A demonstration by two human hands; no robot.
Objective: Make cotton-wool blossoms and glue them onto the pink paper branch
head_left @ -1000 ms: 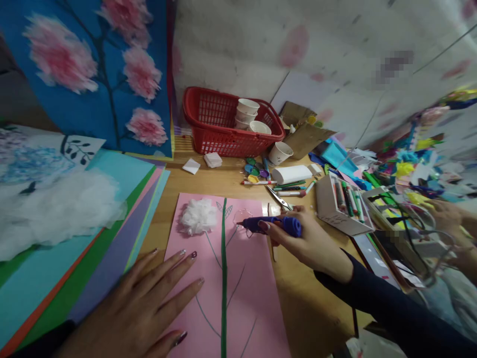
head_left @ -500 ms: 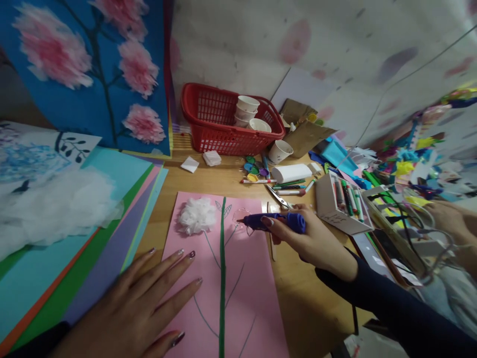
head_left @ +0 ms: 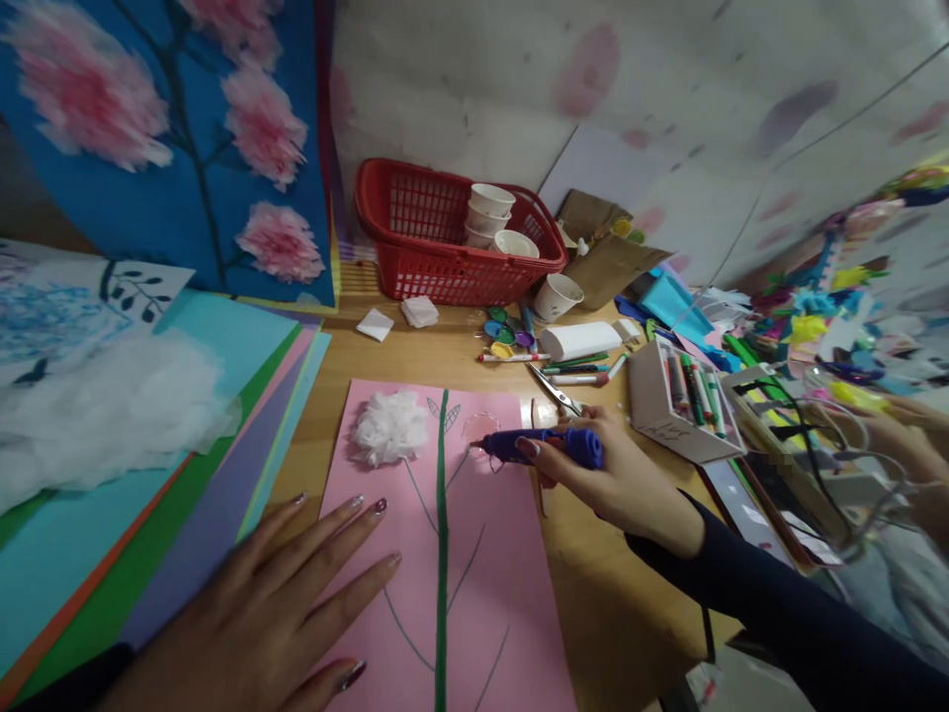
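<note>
My right hand (head_left: 593, 470) grips a blue glue gun (head_left: 545, 447), its nozzle pointing left. The tip is at the lower left of a shiny, clear ring (head_left: 481, 427) on the pink paper (head_left: 511, 554). Fingers spread, my left hand (head_left: 297, 593) lies flat over the sheet's left edge. Down the paper's middle runs a thick green stem (head_left: 443, 534) with thin branch lines and two small outlined leaves (head_left: 443, 413) near the top. A ruffled white tissue flower (head_left: 389, 427) sits at the upper left of the sheet.
Behind the paper stands a red basket (head_left: 460, 282) holding white cups. Scissors (head_left: 556, 392), markers and a marker box (head_left: 678, 405) lie to the right. Coloured sheets (head_left: 185, 534) with white tissue (head_left: 126, 415) are at left. Another person's hands (head_left: 882, 435) show at far right.
The glue gun's tip has shifted slightly down and left along the ring's lower edge. My left hand stays flat in place. The view has tilted a little.
</note>
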